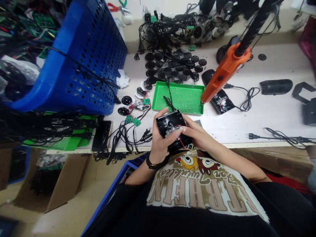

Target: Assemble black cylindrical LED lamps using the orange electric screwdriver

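Observation:
Between both hands, over the table's front edge, is a black plastic housing (164,121) with an open face. My left hand (159,144) wraps its left side, thumb on the clear part (170,130) inside. From the right, my right hand (197,133) grips the housing, its thumb beside the same clear part. Red wires run from there to a small circuit board (191,147) at the lower edge. A black cord (169,93) leads from the housing's top over a green perforated tray (158,107) holding small screws.
An orange electric screwdriver (219,77) hangs at the tray's right corner. Beyond it lies another open housing (223,102) with a cord. A blue basket (98,42) of parts stands left. Several black discs (182,77) and tangled cables (158,36) lie behind the tray; circuit boards (136,121) lie left.

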The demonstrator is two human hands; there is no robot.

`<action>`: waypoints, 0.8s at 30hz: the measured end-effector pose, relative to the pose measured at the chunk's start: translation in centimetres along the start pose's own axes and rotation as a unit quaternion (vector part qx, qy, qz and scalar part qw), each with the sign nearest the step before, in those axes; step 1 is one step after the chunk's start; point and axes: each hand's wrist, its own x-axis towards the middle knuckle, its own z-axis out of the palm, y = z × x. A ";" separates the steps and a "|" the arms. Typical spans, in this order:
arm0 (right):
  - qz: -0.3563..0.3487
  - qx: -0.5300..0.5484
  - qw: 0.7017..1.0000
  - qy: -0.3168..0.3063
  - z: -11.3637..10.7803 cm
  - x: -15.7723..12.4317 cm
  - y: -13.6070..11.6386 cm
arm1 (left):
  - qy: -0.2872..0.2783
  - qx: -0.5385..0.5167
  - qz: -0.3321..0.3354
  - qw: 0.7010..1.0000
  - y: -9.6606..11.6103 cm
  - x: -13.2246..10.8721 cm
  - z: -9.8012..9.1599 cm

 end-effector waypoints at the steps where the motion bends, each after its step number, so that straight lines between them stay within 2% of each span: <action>1: -0.014 -0.018 1.000 0.000 -0.1 -0.1 0.1 | -0.003 0.002 0.003 1.000 0.1 -0.1 0.1; 6: -0.075 -0.121 0.990 0.016 -0.3 -0.8 0.2 | -0.027 0.017 0.041 0.999 0.2 -0.1 0.2; 9: -0.079 -0.139 0.987 0.037 -0.2 -1.2 0.2 | -0.033 0.013 0.049 0.998 0.1 0.0 0.2; 12: -0.054 -0.094 0.992 0.058 0.0 -1.3 0.4 | -0.025 0.001 0.035 0.999 -0.1 0.0 0.2; 15: 0.000 0.006 0.998 0.068 0.4 -0.9 0.4 | 0.001 -0.020 0.015 1.000 -0.5 0.0 0.3; 18: 0.043 0.105 0.992 0.060 0.9 -0.2 -0.2 | 0.011 -0.090 -0.015 0.996 -0.5 0.3 0.4; 21: 0.067 0.138 0.987 0.053 1.4 0.1 -1.2 | 0.016 -0.172 -0.053 0.983 -0.1 0.7 0.7; 24: 0.082 0.139 0.986 0.038 1.5 0.2 -1.6 | 0.038 -0.195 -0.077 0.977 0.6 0.9 1.1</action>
